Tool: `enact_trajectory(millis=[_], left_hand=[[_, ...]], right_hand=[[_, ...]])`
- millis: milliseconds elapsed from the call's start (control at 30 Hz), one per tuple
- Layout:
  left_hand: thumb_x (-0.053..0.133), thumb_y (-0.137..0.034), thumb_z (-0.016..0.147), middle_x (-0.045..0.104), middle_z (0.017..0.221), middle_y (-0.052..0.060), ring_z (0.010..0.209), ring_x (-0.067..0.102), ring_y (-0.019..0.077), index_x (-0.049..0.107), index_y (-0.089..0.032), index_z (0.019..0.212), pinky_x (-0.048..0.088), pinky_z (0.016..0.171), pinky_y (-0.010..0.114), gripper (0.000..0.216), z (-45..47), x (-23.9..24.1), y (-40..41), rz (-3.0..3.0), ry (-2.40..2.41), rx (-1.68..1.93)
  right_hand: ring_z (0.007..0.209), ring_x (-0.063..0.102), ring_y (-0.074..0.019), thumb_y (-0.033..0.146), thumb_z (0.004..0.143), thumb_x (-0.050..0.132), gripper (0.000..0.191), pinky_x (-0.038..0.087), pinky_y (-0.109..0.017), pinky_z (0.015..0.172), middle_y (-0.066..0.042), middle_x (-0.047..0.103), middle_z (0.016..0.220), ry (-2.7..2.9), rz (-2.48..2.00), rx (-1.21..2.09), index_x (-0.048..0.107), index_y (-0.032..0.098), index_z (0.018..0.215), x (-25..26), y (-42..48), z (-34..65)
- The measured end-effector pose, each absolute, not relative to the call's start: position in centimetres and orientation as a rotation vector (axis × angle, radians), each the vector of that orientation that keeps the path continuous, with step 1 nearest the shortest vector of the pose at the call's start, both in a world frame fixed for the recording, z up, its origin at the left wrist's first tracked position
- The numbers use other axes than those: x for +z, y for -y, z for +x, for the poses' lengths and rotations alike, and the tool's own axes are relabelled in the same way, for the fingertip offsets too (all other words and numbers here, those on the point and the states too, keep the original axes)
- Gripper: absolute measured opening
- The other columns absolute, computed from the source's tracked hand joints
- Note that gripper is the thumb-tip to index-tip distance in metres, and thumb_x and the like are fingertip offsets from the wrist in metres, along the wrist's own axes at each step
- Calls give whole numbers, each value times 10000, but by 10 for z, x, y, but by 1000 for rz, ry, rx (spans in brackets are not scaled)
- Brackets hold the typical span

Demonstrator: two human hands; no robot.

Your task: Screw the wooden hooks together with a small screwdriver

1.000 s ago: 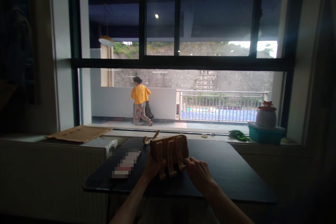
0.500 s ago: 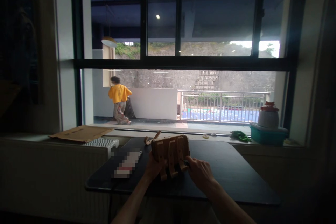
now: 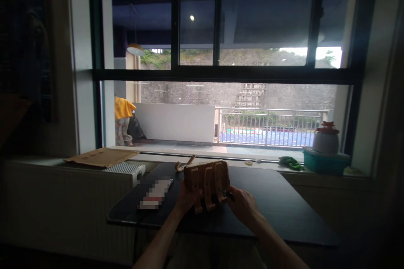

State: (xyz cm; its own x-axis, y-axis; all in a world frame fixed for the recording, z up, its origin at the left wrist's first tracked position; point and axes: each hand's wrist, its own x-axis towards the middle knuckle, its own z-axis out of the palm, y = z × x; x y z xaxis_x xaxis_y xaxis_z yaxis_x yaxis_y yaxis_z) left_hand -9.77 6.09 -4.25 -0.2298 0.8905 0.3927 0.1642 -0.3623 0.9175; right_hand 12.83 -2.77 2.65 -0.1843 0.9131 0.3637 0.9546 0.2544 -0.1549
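Note:
A wooden block with several hook-shaped pegs (image 3: 206,180) stands upright on the dark table (image 3: 277,206). My left hand (image 3: 186,198) grips its lower left side, fingers wrapped behind it. At the block's lower right, my right hand (image 3: 243,204) is closed on a small dark tool (image 3: 224,195) whose tip touches a peg. One loose wooden hook (image 3: 185,164) lies just behind the block.
A flat packet (image 3: 156,193) lies on the table's left. On the window sill sit a cardboard sheet (image 3: 101,157), a white slatted device (image 3: 125,168), green cloth (image 3: 290,162) and a teal box with a white pot (image 3: 325,153). Outside, a person in yellow (image 3: 123,119) stands on the balcony.
The person in yellow outside has walked left, now half hidden by the window frame. My right hand has shifted slightly up against the block; the view has drifted a little.

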Motion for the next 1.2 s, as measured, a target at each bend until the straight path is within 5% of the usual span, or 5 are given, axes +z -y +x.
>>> enact_trajectory(millis=[233, 367, 867, 1200], left_hand=[[769, -243, 561, 617, 1005, 55, 997, 597, 272, 423, -203, 1153, 478, 843, 391, 687, -98, -42, -59, 1456, -1298, 1643], [773, -244, 569, 623, 1018, 67, 1020, 592, 276, 427, -196, 1166, 477, 852, 385, 691, -98, -41, -59, 1452, -1297, 1641], [757, -218, 548, 633, 994, 62, 984, 602, 280, 434, -194, 1120, 477, 846, 406, 657, -95, -35, -55, 1447, -1278, 1663], [753, -236, 551, 613, 1024, 74, 1024, 579, 280, 443, -181, 1150, 467, 865, 400, 677, -95, -35, -54, 1468, -1267, 1667]], right_hand=[[861, 649, -192, 145, 828, 471, 353, 357, -244, 610, -24, 682, 990, 2199, -1659, -189, 535, 264, 1154, 31, 29, 130], [840, 650, -173, 57, 839, 399, 337, 355, -237, 606, -29, 658, 1004, 2253, -1628, -230, 603, 253, 1022, 33, 32, 128], [825, 655, -196, 256, 876, 445, 189, 352, -249, 598, -31, 701, 893, 2159, -1671, -205, 593, 235, 991, 28, 29, 126], [843, 647, -168, 151, 882, 415, 217, 359, -237, 620, -26, 679, 937, 2252, -1605, -239, 615, 228, 914, 36, 33, 124]])
